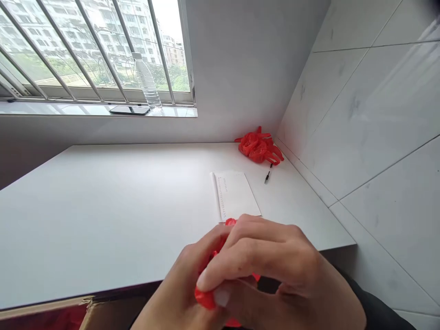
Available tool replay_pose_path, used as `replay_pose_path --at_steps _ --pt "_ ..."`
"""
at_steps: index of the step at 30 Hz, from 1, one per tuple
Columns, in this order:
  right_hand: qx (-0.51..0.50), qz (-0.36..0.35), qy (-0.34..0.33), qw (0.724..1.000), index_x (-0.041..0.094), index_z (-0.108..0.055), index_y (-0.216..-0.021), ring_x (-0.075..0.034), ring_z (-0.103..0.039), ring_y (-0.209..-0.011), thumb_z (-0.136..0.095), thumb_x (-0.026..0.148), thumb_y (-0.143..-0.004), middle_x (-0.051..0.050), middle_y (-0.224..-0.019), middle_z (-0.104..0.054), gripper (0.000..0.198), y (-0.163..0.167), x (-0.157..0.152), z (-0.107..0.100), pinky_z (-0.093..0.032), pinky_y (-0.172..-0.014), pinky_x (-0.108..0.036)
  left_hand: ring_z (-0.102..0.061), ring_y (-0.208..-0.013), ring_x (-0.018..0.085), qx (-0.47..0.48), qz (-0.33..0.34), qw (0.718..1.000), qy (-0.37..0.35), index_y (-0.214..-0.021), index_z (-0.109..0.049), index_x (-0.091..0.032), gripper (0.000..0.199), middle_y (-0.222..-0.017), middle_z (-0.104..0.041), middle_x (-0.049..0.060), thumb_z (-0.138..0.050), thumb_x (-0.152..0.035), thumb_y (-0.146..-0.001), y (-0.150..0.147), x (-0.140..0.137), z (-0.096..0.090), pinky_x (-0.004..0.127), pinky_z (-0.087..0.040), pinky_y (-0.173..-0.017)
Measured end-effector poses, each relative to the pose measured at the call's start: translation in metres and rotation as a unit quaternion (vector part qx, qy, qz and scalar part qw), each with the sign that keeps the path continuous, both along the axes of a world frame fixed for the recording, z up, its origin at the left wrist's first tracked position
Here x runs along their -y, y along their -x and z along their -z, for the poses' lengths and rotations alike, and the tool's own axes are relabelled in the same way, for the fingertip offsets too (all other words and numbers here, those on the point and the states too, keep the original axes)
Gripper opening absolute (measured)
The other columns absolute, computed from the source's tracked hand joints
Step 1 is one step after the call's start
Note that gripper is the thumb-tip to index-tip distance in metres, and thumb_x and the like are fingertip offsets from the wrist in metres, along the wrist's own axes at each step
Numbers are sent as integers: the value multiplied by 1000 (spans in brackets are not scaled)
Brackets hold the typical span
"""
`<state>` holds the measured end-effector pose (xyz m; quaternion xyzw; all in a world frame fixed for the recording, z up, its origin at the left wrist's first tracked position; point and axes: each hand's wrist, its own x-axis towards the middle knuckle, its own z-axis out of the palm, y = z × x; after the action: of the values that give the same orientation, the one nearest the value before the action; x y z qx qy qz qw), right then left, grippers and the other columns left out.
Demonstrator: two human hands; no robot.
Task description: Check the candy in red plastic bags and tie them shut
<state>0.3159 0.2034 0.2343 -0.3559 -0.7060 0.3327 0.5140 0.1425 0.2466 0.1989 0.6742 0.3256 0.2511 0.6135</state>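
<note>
Close to me, at the table's front edge, both hands are closed around a bunched red plastic bag [205,299]. My left hand [188,270] wraps it from the left. Crossing over from the right, my right hand [271,250] pinches part of it between thumb and fingers. Only small red bits show between the fingers; most of the bag is hidden. Just beyond my hands lies a white notebook [239,195] with rows of small marks on its page.
More crumpled red plastic bags [257,145] lie in the table's [120,206] far right corner, beside a black pen [268,175]. A water bottle [147,82] and a phone [129,110] are on the sill. Below the front edge, a cardboard box [110,311] stands near something red.
</note>
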Motion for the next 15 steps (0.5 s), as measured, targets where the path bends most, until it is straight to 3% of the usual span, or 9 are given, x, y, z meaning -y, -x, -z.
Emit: replay_pose_path --at_steps 1,4,7,10,12,15 --pt "8 4 -10 1000 24 -72 -103 -11 -69 -91 -67 11 -92 2 -100 -74 18 -1 -2 2 -57 -83 -21 -63 -81 19 18 0 1000 22 -93 -71 -30 14 -90 -67 1 -74 -37 -82 -3 -2 -2 28 -57 -73" --pt "64 64 2 996 27 -66 -126 -15 -62 -118 -65 17 -95 -1 -125 -67 33 -11 -9 11 -52 -102 -28 -58 -79 17 69 -100 987 109 -85 -69 -26 25 -82 -63 0 -69 -51 -85 -10 -7 -4 27 -56 -74" --pt "93 80 90 988 28 -61 -134 -19 -60 -122 -65 28 -96 -2 -130 -66 38 -23 -20 22 -50 -105 -35 -58 -89 17 77 -208 963 156 -80 -68 -25 32 -86 -62 0 -76 -55 -79 -11 -9 0 26 -53 -87" --pt "49 46 170 983 24 -69 -113 -17 -69 -99 -60 35 -100 -1 -104 -74 19 -26 -26 27 -55 -93 -33 -57 -84 16 77 -201 966 144 -85 -68 -25 31 -85 -61 0 -74 -55 -81 -10 -9 3 26 -52 -84" --pt "21 61 165 984 23 -70 -98 -14 -68 -93 -59 34 -100 1 -95 -73 15 -24 -25 26 -54 -90 -30 -55 -79 15 79 -175 971 141 -91 -67 -25 30 -83 -60 -1 -70 -55 -85 -9 -10 1 24 -50 -77" --pt "17 97 122 988 24 -70 -96 -12 -66 -86 -62 29 -98 2 -89 -70 10 -18 -15 21 -54 -85 -26 -58 -78 14 62 -154 969 185 -108 -65 -29 34 -80 -61 -2 -63 -57 -89 -6 -13 -4 23 -50 -73"
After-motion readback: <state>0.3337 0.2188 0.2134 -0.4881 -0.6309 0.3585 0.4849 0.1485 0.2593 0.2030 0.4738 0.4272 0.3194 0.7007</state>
